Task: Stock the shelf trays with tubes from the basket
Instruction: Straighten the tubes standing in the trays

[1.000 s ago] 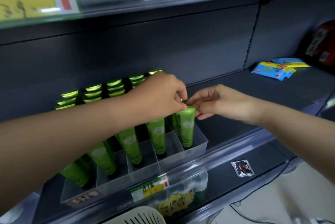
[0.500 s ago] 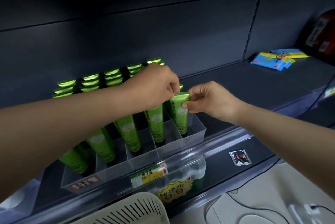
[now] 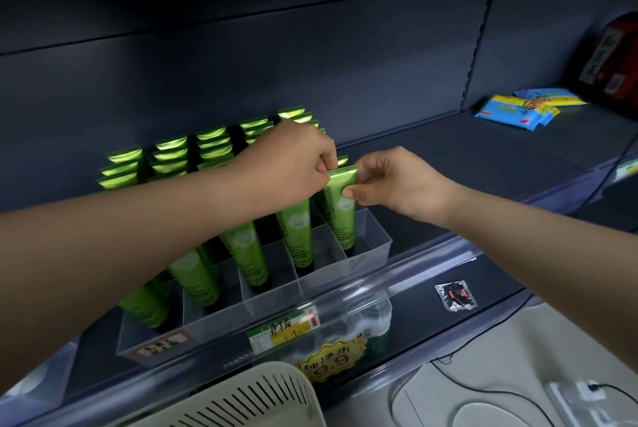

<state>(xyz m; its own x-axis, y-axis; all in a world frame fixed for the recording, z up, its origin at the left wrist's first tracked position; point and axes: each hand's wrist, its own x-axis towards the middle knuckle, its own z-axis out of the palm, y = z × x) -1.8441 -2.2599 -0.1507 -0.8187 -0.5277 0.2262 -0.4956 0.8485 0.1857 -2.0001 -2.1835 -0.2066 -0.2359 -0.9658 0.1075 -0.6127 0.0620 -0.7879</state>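
**Both hands pinch front tube, R-most lane**

Far L: clear tray (image 3: 374, 250) sits on dark shelf (image 3: 483, 157). It is split into five front-to-back lanes, w/ a red label (image 3: 162, 345) at its front L corner. Green tubes (image 3: 247, 247) stand cap-down in every lane, leaning back, crimped ends up, set back from the front wall. L forearm crosses over the L lanes.

L hand (image 3: 293, 164) is above the two R lanes, fingers curled. Its thumb + index pinch the L corner of the held tube's (image 3: 341, 209) top crimp. Held tube stands in the R-most lane, cap on the tray floor, first in its row, more tubes just behind it. R hand (image 3: 397, 181) comes in from the R, thumb + index pinching the tube's R edge near the top. Its other fingers are loosely curled; can't tell if they touch anything.

Bottom centre-L: rim of cream slotted basket (image 3: 248, 395); contents not in view. Price tag (image 3: 283, 326) sits on clear rail (image 3: 431, 264) in front of tray, yellow promo sign (image 3: 331, 361) just below. R of that, a foil sachet (image 3: 455, 295) lies flat on the lower shelf.

Far R, next bay: blue-yellow packs (image 3: 518, 109) lie flat, well apart from tray. Beyond them is a red pack (image 3: 614, 60), blurred. A black cable (image 3: 483, 390) lies on the floor, lower R.
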